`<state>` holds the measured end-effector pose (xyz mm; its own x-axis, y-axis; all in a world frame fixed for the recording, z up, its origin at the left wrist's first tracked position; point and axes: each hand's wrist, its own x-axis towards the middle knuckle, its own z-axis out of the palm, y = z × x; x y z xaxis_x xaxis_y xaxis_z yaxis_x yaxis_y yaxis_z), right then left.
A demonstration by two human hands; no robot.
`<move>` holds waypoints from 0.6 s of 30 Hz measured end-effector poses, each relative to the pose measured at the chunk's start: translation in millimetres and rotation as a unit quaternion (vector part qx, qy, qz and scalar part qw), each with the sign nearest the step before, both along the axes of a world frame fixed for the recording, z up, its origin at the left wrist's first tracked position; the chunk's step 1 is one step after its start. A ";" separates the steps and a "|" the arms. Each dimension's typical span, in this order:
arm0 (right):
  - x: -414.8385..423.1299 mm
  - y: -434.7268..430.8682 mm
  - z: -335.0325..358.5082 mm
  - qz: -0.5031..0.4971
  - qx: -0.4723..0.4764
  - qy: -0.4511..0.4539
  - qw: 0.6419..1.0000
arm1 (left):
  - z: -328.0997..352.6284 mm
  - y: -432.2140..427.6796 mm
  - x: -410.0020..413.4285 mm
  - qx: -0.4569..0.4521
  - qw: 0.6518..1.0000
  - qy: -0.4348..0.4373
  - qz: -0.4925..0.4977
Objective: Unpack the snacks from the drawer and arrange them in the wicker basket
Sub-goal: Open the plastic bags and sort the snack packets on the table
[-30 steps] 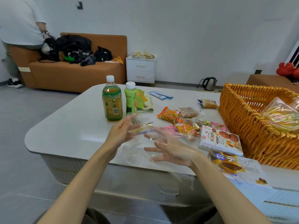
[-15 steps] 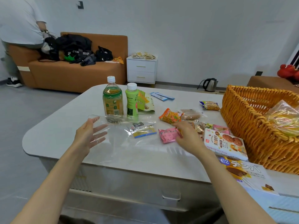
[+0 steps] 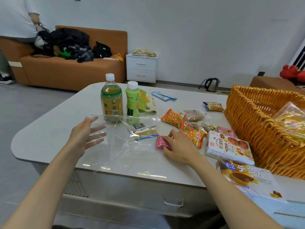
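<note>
Gripping a pink packet in my right hand, left hand slack against the clear bag, I've barely begun: most snacks lie beyond my fingers, outside the wicker basket.

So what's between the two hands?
In the head view, a clear plastic bag with small packets lies between left hand and right hand, which grips a pink snack.

Two bare forearms reach forward from the lower corners of the view. The left hand stands on edge, palm turned inward, fingers straight and spread, thumb uppermost. The right hand lies palm down, low over the bench, its fingers curled round one end of a pink packet.
</note>
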<state>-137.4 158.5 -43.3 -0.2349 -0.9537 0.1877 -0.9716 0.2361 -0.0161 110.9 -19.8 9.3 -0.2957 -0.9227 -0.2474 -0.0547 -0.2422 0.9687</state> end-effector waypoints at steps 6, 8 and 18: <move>-3.2 6.2 15.0 -0.075 -0.109 -0.173 0.976 | -0.2 1.7 3.7 0.002 1.000 -0.004 0.000; -7.1 11.3 19.2 -0.080 -0.111 -0.238 0.962 | 0.5 2.4 4.2 0.001 1.000 -0.007 -0.004; -58.0 39.8 19.2 -0.154 0.074 -0.232 0.958 | 1.4 12.3 -11.3 -0.004 0.999 -0.016 -0.028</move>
